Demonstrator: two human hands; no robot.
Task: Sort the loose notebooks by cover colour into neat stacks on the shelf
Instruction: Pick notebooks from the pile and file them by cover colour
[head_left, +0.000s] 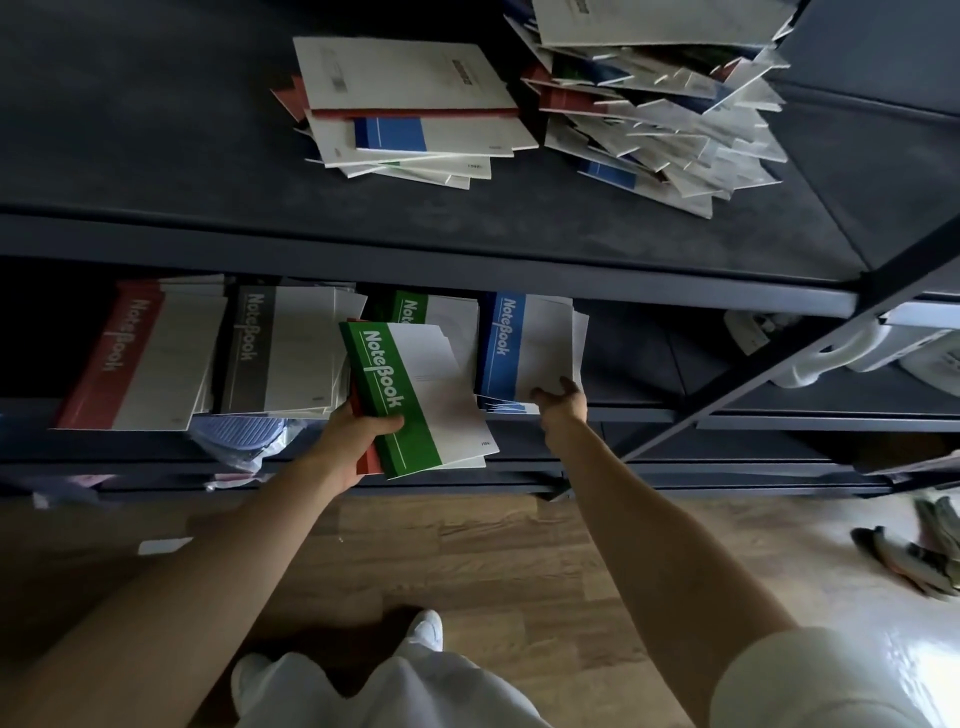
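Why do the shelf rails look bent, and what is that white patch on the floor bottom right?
Head view: the wide-angle lens bows the shelf rail; the white patch is glare on the wooden floor; the green notebook in the left hand reads sharp; what look like gloves at the right edge are smeared.

Gloves (924, 558) are seen lying on the wood floor (493, 561) at right. A blue ridged item (236, 431) is wrapped in clear plastic, left.

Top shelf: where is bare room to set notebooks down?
Bare surface lies left of the small mixed pile, and along the front edge of the top shelf. Further right it is crowded by the big loose heap.
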